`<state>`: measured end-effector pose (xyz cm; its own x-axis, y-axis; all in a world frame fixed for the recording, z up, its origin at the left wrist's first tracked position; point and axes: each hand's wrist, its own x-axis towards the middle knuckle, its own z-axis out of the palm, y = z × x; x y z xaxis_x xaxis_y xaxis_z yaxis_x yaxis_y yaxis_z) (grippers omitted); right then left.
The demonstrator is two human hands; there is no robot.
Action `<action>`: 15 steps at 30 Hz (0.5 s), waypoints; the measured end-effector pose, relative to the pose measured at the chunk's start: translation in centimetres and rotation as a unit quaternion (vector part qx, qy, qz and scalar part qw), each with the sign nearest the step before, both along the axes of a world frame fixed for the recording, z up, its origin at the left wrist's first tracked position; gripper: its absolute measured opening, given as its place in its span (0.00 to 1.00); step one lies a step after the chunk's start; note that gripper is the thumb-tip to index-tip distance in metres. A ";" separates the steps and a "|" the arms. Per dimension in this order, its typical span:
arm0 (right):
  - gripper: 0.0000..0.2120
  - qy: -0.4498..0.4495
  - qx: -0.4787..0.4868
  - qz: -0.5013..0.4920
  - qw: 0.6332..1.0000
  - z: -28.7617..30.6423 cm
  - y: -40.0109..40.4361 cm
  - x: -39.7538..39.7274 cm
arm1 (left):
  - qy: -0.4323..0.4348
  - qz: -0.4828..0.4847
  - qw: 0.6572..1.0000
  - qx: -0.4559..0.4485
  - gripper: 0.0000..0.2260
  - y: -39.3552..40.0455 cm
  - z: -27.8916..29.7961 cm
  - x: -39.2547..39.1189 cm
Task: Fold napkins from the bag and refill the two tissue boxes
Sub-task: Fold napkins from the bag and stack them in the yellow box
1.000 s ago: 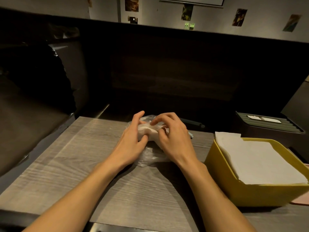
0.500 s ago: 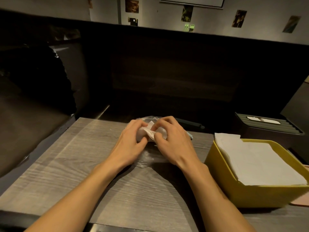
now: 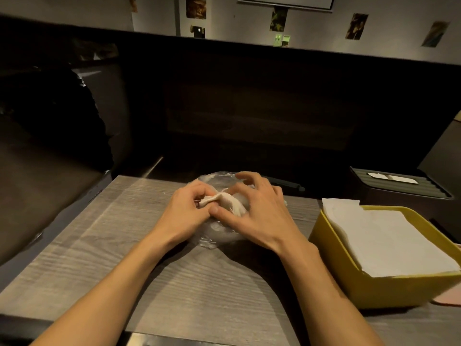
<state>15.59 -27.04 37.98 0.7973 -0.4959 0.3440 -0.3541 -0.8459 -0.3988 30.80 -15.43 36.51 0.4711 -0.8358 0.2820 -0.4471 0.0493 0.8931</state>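
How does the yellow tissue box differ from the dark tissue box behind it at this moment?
The yellow tissue box is open-topped, with a stack of white napkins filling it; the dark tissue box has a ribbed lid on, with only a white strip showing in its slot. The yellow one stands nearer the person, the dark one farther back and in shadow. Both stand right of the two hands, and neither is being touched.

Restaurant booth: dark bench seating (image 3: 259, 121), wood-grain table (image 3: 199, 290), wall posters (image 3: 356, 26).
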 end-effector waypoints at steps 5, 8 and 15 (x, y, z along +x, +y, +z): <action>0.12 0.021 -0.001 -0.013 1.000 -0.1 -0.5 -0.5 | -0.001 0.036 0.999 -0.008 0.07 0.0 -0.2 0.5; 0.08 -0.057 0.087 -0.020 0.994 -0.2 -0.6 -0.4 | 0.064 0.053 0.996 -0.017 0.08 0.1 -0.1 0.4; 0.33 -0.050 0.270 0.000 0.962 -1.3 -0.1 -0.2 | 0.124 0.003 0.992 0.011 0.34 -0.2 -0.6 0.3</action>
